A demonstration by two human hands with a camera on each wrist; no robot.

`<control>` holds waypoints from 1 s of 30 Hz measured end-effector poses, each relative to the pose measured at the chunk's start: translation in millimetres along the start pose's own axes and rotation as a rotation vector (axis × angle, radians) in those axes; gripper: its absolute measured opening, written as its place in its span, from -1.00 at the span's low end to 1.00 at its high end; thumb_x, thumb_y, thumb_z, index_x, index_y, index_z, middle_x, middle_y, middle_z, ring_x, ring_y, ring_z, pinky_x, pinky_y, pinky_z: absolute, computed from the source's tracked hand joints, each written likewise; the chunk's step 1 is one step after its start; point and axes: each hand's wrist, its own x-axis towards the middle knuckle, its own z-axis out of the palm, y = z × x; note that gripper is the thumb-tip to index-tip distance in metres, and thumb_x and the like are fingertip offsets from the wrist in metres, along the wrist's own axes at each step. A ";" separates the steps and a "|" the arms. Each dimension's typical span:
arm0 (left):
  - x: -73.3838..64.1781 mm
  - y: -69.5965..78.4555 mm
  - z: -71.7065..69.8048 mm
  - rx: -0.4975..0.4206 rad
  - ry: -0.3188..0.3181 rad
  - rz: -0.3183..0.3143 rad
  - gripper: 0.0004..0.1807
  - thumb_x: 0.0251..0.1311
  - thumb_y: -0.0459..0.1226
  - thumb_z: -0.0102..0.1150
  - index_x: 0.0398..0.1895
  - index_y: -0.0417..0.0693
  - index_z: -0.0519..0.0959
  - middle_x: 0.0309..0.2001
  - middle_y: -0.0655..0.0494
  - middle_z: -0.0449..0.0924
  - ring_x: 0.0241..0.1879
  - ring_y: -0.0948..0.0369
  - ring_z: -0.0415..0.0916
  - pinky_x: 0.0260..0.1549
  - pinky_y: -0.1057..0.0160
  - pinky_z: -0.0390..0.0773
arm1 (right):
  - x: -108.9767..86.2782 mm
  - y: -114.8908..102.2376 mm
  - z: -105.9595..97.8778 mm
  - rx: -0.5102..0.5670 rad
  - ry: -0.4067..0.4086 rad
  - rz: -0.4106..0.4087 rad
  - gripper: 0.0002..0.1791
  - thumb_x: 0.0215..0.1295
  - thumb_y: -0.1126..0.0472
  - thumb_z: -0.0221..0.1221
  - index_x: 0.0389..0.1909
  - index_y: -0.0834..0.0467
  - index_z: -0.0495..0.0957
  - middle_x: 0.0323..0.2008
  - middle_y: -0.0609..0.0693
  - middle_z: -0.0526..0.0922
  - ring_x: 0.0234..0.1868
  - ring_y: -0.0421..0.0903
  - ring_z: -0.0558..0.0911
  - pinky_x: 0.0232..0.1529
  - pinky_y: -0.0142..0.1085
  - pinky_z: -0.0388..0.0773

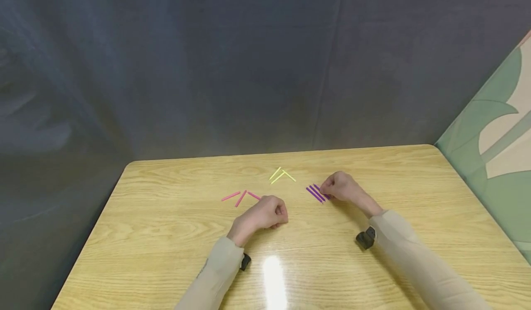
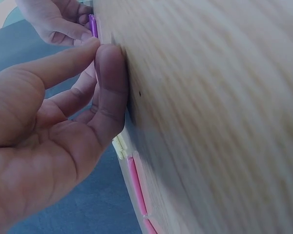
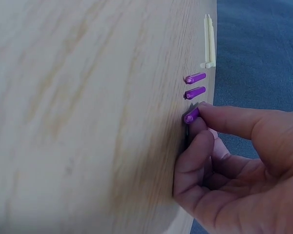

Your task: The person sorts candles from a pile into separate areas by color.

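Observation:
My right hand (image 1: 341,187) pinches a thin purple stick (image 3: 191,116) between thumb and finger, low at the tabletop. Beside it lie two more purple sticks (image 3: 195,92), roughly parallel to it. My left hand (image 1: 265,212) rests low over the table, left of the purple sticks, its fingers loosely curled. In the left wrist view its thumb tip meets the index fingertip, with nothing showing between them. Just behind this hand are three pink sticks (image 1: 241,199), spread at different angles; the hand overlaps the end of one in the head view.
Three pale yellow sticks (image 1: 278,178) lie farther back, between the pink and purple groups, two of them side by side. The wooden table (image 1: 166,236) ends at a dark cloth (image 1: 249,70) behind. A green leaf-patterned surface (image 1: 502,139) borders the right side.

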 end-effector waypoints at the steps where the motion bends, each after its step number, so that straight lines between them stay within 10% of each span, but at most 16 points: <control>1: 0.0 0.1 -0.3 -0.002 -0.003 0.000 -0.88 0.16 -0.48 0.16 -0.49 -0.15 0.57 -0.61 -0.02 0.57 -0.66 0.27 0.38 -0.66 0.40 0.37 | 0.2 0.0 -0.2 -0.005 0.003 -0.003 -0.85 0.27 0.31 0.19 -0.38 0.34 0.65 -0.51 0.01 0.62 -0.59 -0.21 0.40 -0.59 -0.42 0.34; 30: 0.7 -2.6 1.8 0.012 0.006 0.008 -0.88 0.19 -0.46 0.15 -0.47 -0.15 0.58 -0.63 -0.01 0.55 -0.70 0.31 0.32 -0.68 0.40 0.33 | -3.3 -1.1 5.0 -0.035 0.063 -0.023 -0.90 0.19 0.33 0.22 -0.44 0.30 0.63 -0.47 0.02 0.64 -0.52 -0.17 0.46 -0.48 -0.35 0.40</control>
